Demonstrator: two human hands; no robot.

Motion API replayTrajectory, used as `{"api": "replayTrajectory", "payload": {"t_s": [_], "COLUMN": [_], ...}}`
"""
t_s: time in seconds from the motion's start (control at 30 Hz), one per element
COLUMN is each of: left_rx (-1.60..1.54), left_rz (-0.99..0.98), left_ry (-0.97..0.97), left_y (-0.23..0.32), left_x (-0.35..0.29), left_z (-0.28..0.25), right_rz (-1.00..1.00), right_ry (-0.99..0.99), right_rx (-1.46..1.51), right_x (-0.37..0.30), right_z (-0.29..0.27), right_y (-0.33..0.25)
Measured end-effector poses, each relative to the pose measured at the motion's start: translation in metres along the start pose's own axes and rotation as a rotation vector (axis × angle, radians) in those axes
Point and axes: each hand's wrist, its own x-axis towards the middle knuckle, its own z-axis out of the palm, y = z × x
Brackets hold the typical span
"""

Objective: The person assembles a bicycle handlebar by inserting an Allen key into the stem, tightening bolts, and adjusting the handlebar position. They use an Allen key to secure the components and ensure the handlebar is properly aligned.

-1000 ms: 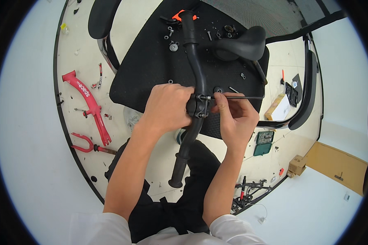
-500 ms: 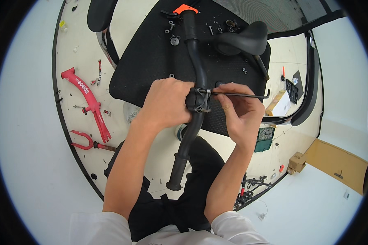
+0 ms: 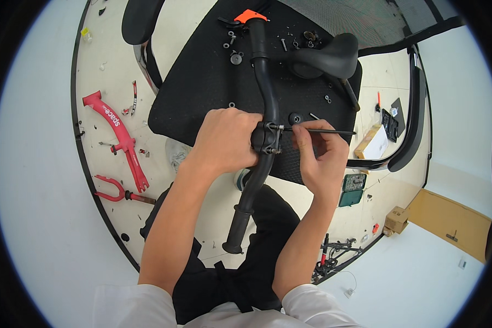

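Observation:
A black bicycle handlebar [image 3: 265, 82] lies lengthwise in front of me, from the chair seat down over my lap. My left hand [image 3: 227, 136] is closed around the stem at its middle, right behind the clamp [image 3: 266, 139]. From the right, my right hand [image 3: 323, 161] pinches a long dark hex key [image 3: 339, 132] between thumb and fingers. The key's tip meets the upper clamp bolt [image 3: 279, 127]; whether it is seated inside cannot be made out. A second bolt [image 3: 274, 151] sits lower on the clamp.
On the black chair seat [image 3: 186, 104] lie a bicycle saddle [image 3: 331, 57], an orange-and-black part [image 3: 250, 16], a round cap [image 3: 295, 118] and several loose bolts and washers. The floor holds a red frame [image 3: 112, 120], a red fork [image 3: 112, 191] and a green case [image 3: 352, 191].
The hex key has turned, so its bent end no longer points upward. My right fingers have shifted around it, uncovering the round cap. My left hand keeps its grip on the stem.

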Motion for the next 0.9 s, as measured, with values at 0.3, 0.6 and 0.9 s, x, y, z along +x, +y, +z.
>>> {"api": "replayTrajectory", "payload": {"t_s": [0.3, 0.6, 0.9], "left_rx": [0.023, 0.085, 0.074], "left_rz": [0.024, 0.026, 0.016], "left_ry": [0.002, -0.012, 0.029], "left_y": [-0.002, -0.006, -0.005], "left_x": [-0.001, -0.001, -0.001], "left_z": [0.001, 0.001, 0.000], "right_rz": [0.023, 0.082, 0.027], "right_ry": [0.031, 0.000, -0.083], "right_rx": [0.304, 0.050, 0.110], "right_x": [0.002, 0.001, -0.002], "right_z": [0.005, 0.001, -0.008], "right_y": [0.002, -0.001, 0.004]}}
